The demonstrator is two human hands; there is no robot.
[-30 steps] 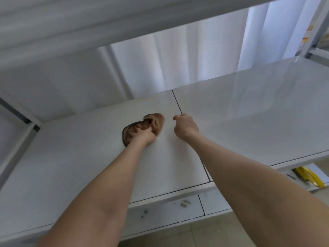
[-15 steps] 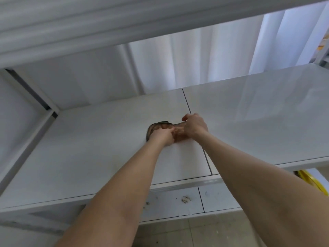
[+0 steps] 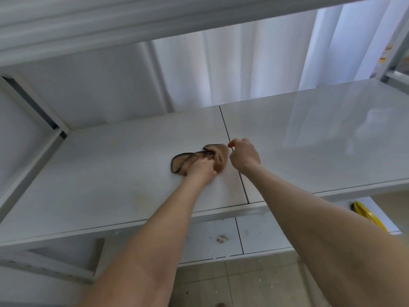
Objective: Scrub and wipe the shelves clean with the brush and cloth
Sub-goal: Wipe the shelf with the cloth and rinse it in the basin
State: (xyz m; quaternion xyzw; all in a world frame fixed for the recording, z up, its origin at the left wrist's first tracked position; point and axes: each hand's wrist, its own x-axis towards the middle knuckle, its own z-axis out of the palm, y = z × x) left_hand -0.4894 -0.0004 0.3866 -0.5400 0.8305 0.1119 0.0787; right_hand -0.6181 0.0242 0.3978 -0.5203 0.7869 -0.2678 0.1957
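White curtain behind; yellow object lower right, floor below.

Setting: indoor storage corner, home or stockroom; which of the two cannot be told. Evidence: white metal rack whose middle shelf is two glossy panels meeting at a seam. Upper shelf overhead. Lower shelf beneath, speckled with dirt, with a yellow item at its right end. White curtain hangs behind the shelf. Tiled floor below, flecked. Second rack just right of the shelf.
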